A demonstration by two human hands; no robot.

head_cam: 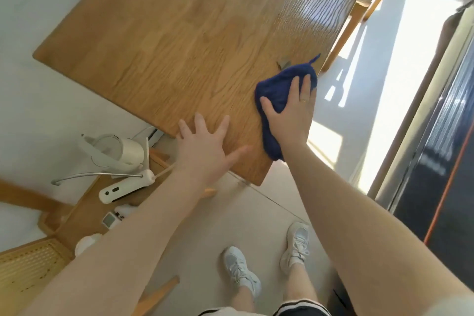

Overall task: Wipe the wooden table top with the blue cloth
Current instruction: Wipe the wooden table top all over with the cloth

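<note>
Your right hand (pixel 291 110) presses the blue cloth (pixel 279 90) flat under straight fingers; left hand (pixel 205 146) splayed wide on the table top (pixel 159 41).

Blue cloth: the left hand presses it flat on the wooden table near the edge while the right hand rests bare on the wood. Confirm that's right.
The hands are swapped. In the head view, the right hand presses the blue cloth on the wooden table near the edge, and the left hand rests bare on the wood.
</note>
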